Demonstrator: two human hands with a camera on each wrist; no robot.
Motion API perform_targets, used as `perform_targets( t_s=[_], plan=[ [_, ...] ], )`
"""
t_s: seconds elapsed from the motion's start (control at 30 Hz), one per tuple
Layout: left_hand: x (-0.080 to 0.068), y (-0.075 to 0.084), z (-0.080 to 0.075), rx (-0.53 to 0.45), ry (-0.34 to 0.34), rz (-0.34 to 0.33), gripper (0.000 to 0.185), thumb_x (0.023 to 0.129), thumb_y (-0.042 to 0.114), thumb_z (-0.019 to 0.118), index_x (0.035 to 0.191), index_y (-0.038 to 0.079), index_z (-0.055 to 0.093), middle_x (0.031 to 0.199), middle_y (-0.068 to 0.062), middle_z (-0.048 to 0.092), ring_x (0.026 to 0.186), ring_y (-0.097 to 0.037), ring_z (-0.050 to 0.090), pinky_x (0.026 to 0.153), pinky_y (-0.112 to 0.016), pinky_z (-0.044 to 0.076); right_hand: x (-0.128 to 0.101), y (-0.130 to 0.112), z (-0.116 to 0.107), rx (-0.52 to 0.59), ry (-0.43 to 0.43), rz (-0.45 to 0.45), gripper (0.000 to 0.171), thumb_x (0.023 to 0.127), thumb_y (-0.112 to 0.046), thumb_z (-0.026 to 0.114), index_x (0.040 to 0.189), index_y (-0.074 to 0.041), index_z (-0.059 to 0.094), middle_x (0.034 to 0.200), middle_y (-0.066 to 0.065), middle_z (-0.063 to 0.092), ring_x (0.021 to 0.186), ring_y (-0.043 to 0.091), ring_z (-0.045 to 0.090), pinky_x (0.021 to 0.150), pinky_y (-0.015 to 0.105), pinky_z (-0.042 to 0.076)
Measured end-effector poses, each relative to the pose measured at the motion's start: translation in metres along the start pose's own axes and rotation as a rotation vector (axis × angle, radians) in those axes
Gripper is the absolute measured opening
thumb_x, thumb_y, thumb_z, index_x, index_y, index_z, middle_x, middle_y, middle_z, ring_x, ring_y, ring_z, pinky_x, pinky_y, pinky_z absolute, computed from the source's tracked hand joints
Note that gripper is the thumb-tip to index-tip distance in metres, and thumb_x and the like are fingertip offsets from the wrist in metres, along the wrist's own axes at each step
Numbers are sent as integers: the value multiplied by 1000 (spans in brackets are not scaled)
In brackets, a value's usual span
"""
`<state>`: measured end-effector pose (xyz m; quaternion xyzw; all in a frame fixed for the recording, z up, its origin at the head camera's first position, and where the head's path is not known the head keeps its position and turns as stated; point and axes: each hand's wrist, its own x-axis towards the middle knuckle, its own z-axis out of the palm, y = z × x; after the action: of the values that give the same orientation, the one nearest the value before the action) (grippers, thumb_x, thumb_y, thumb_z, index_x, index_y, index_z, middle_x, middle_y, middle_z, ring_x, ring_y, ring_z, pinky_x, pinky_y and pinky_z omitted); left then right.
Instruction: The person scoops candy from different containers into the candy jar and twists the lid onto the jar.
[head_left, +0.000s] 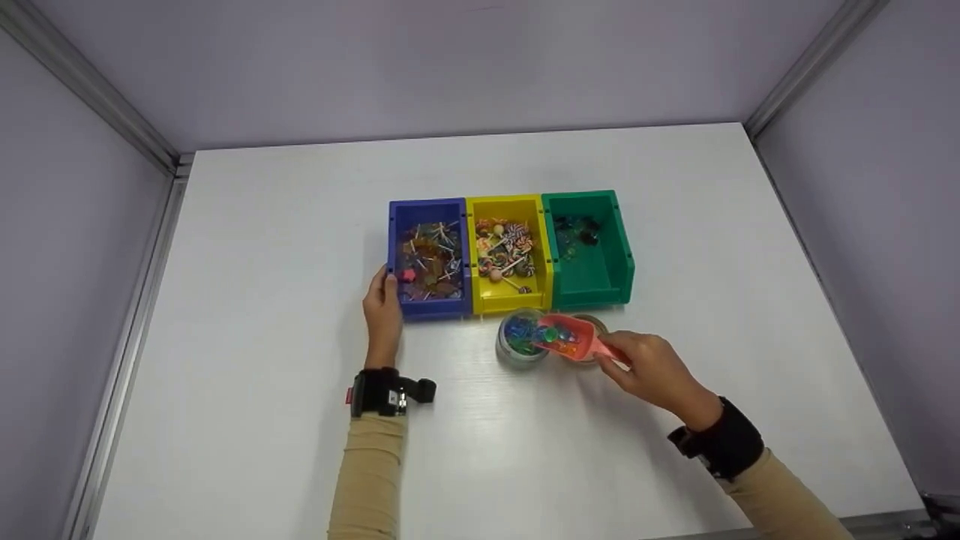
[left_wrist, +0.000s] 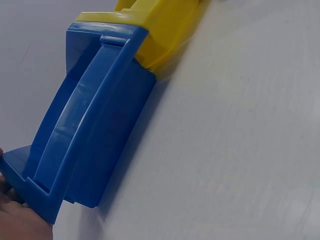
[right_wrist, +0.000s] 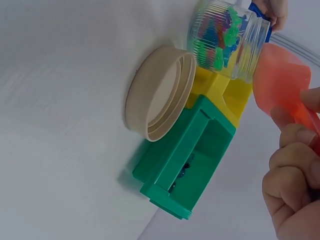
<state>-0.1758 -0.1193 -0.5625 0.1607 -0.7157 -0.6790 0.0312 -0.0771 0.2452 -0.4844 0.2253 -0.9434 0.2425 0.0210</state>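
Observation:
Three bins stand side by side on the white table [head_left: 262, 225]: a blue bin [head_left: 429, 311] and a yellow bin [head_left: 508, 300], both holding lollipops, and a green bin [head_left: 600, 277] with a few dark candies. My left hand [head_left: 384, 296] rests with fairly straight fingers against the blue bin's [left_wrist: 90, 130] front left corner. My right hand [head_left: 637, 364] grips the handle of an orange-red scoop [head_left: 571, 337] loaded with small coloured pieces. The scoop [right_wrist: 280, 77] is tilted at the mouth of a clear ribbed jar [head_left: 519, 341] full of coloured pieces. The jar [right_wrist: 227, 40] stands in front of the yellow bin [right_wrist: 225, 92].
A beige jar lid [right_wrist: 160, 92] lies open side up by the green bin [right_wrist: 185, 165], partly under the scoop in the head view. Purple walls enclose the table on three sides. Bare tabletop spreads to the left, the right and the near edge.

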Motion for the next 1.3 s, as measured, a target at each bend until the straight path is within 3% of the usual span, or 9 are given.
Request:
perform_targets(
  t_s=[0.5, 0.83, 1.3],
  plan=[
    [-1, -1, 0, 15, 8, 6, 47, 105, 20, 37, 146, -3, 36, 152, -21, 39, 145, -31, 35, 122, -41, 30, 8, -9, -13, -32, -62, -12, 15, 82, -14, 75, 92, -2, 73, 64, 3, 65, 57, 4, 39, 52, 15, 37],
    [0, -1, -1, 40, 26, 1, 46, 104, 20, 39, 145, -2, 38, 151, -22, 41, 144, -32, 37, 122, -42, 30, 14, -13, -20, -48, -93, -29, 19, 83, -17, 75, 94, -1, 74, 72, 6, 72, 57, 7, 48, 53, 16, 44],
    [0, -2, -2, 15, -6, -11, 48, 105, 23, 37, 147, 0, 35, 153, -19, 39, 145, -30, 35, 122, -42, 29, 18, -18, -25, -79, -120, -27, 19, 82, -15, 74, 94, 0, 74, 74, 9, 74, 58, 8, 51, 55, 18, 49]
  ],
)
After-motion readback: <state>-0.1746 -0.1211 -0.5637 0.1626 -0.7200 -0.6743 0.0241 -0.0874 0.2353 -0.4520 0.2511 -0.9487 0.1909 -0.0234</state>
